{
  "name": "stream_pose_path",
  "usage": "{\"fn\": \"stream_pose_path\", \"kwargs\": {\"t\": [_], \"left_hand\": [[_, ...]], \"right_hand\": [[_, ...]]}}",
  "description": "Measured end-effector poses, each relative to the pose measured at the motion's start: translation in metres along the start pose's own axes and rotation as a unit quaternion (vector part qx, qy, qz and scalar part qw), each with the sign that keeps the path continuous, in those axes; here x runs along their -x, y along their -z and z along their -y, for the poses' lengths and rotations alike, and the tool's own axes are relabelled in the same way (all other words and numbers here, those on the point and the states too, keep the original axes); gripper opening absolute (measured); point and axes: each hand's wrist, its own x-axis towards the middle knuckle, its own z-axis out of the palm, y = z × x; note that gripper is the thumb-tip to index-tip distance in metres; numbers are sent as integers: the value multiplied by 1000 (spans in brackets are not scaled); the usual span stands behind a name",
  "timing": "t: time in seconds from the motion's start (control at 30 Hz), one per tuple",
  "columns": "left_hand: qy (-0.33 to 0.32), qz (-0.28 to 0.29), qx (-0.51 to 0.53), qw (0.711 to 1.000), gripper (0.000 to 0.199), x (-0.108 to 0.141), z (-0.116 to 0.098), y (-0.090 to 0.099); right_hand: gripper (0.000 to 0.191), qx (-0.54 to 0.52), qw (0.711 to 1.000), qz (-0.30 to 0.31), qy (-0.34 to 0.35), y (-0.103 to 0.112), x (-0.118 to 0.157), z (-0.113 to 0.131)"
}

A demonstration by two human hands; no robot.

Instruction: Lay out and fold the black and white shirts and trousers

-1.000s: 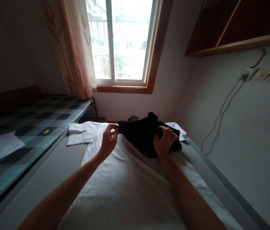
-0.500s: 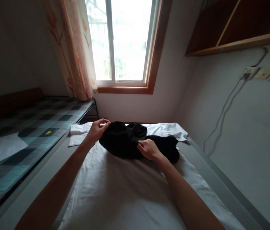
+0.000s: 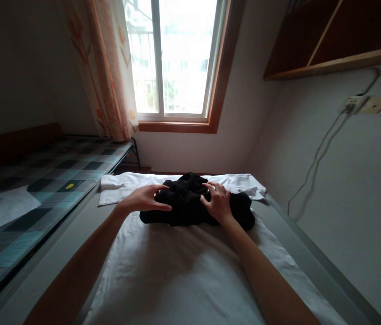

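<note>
A bunched black garment [image 3: 190, 207] lies on the white cloth [image 3: 163, 271] that covers the grey-edged table; its exact kind I cannot make out. My left hand [image 3: 146, 198] is at the garment's left part, thumb and fingers spread apart around its upper fold. On the right side, my right hand [image 3: 216, 201] rests over the black fabric with its fingers apart and slightly bent. Neither hand shows a firm grip. Behind the garment, the white cloth's sleeve-like ends reach out to both sides.
To the left stands a bed with a checked mattress [image 3: 41, 167], a sheet of paper [image 3: 4, 212] lying on it. A window [image 3: 176, 58] with a curtain [image 3: 105, 72] is ahead. A wooden shelf [image 3: 339, 61] and a cable [image 3: 319, 153] are at the right wall.
Both hands have let go of the black garment's edges and their fingers have opened. The garment's left part has dropped and folded inward. My left hand has shifted right and slightly down.
</note>
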Motion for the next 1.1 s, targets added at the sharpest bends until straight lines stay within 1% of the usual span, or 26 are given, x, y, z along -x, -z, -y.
{"fn": "stream_pose_path", "kwargs": {"t": [0.07,0.13,0.2,0.23,0.3,0.33,0.4,0.43,0.5,0.53,0.57,0.6,0.67,0.77,0.9,1.0,1.1], "left_hand": [[-16,46,-3,999,83,2,1,1],[-27,79,-9,996,88,3,2,1],[-39,72,-20,996,83,2,5,0],[-48,57,-24,997,78,1,6,0],[-68,11,-24,997,69,-1,10,1],[-73,-18,-21,997,65,-2,11,2],[-68,-82,-13,994,61,-4,14,4],[-59,-113,-11,992,60,-5,16,5],[-40,-159,-2,986,59,-7,17,7],[-35,-170,7,985,59,-8,17,7],[-33,-175,17,984,58,-10,17,6],[-33,-177,28,983,56,-11,17,5],[-28,-182,39,982,50,-13,16,2],[-1,-198,45,979,38,-14,15,0],[24,-219,81,972,37,-13,13,3],[21,-223,100,969,34,-12,11,4],[20,-223,140,965,35,-13,8,3]], "right_hand": [[43,67,996,60,20,-1,3,-1],[39,99,988,119,7,-3,6,-3],[31,111,984,141,-8,-4,6,-5],[29,110,985,135,-9,-5,5,-6],[28,86,992,90,-12,-5,1,-9],[28,59,997,53,-21,-5,-2,-12],[30,-20,996,-55,-64,-3,-8,-20],[32,-60,986,-120,-96,-1,-12,-26],[35,-114,952,-242,-152,4,-18,-38],[36,-123,935,-287,-170,7,-20,-44],[37,-123,922,-319,-181,10,-21,-49],[37,-120,915,-337,-186,11,-21,-54],[37,-108,912,-347,-192,10,-21,-61],[35,-93,917,-328,-205,0,-19,-71],[30,-95,922,-301,-225,-14,-17,-82],[28,-104,921,-291,-237,-15,-16,-82],[29,-116,918,-286,-250,-9,-15,-75]]}}
